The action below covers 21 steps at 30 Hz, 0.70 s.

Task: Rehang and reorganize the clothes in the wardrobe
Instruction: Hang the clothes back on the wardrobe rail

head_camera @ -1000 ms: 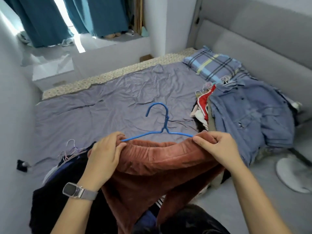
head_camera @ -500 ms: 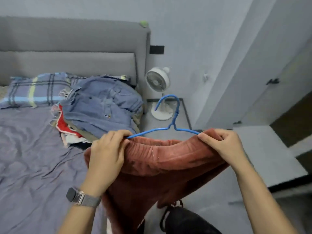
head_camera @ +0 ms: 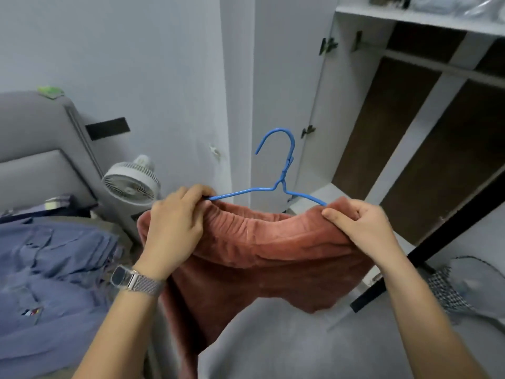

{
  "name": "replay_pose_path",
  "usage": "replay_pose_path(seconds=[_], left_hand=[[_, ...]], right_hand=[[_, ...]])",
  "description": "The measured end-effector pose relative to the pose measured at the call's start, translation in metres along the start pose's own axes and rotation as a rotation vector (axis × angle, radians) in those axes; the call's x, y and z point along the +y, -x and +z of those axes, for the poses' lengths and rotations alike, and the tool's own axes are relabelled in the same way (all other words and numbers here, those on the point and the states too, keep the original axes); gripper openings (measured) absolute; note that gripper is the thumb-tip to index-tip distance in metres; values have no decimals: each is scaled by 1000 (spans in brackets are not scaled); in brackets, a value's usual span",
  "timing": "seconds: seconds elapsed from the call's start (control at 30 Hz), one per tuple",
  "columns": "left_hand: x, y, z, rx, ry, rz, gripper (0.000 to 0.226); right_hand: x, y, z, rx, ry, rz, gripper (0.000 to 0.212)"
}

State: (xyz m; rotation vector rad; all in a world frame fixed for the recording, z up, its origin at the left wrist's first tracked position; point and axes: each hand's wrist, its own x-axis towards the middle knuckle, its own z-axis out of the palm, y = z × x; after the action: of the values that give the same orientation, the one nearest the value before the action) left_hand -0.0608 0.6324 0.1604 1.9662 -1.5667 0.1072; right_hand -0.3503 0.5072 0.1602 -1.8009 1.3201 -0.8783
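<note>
Gripping both ends of a rust-brown fleece garment (head_camera: pixel 262 242) at chest height — left hand (head_camera: pixel 175 225) curled round the elastic waistband together with the left tip of the blue wire hanger (head_camera: pixel 276 184), right hand (head_camera: pixel 355 228) pinching fabric and the hanger's right tip between thumb and fingers. Stretched between the two grips, likely so the waistband sits taut across the hanger's shoulders and cannot slide off on the way over. Wire ends buried under the fingers of each hand; hook standing free above and between them, tilted slightly right, touching nothing. Rest of the fleece hanging loose below the wrists. Silver mesh-band watch (head_camera: pixel 134 280) on the left wrist. Off to the left, a denim pile (head_camera: pixel 52 269) on the bed, just beside a small white fan (head_camera: pixel 131 184). Beyond the hook — the open wardrobe (head_camera: pixel 410 149), dark inside, its rail (head_camera: pixel 426 64) bare where visible, probably the hook's destination. Garment not yet hung.
</note>
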Motion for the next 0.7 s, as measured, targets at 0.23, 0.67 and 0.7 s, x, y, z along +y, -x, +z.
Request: replay_pose_path(seconds=[0.23,0.67,0.7], left_hand=[[9,-135,84,-122,71,191,34],[7,-353,247,-588,392,451,18],[12,-365,260,-600,409,463,19]], right_hand=[[32,-77,-11,161,-113,229,18],[58,-212,-13,778,-472,648,20],[60,-222,-17,822,-449,642,20]])
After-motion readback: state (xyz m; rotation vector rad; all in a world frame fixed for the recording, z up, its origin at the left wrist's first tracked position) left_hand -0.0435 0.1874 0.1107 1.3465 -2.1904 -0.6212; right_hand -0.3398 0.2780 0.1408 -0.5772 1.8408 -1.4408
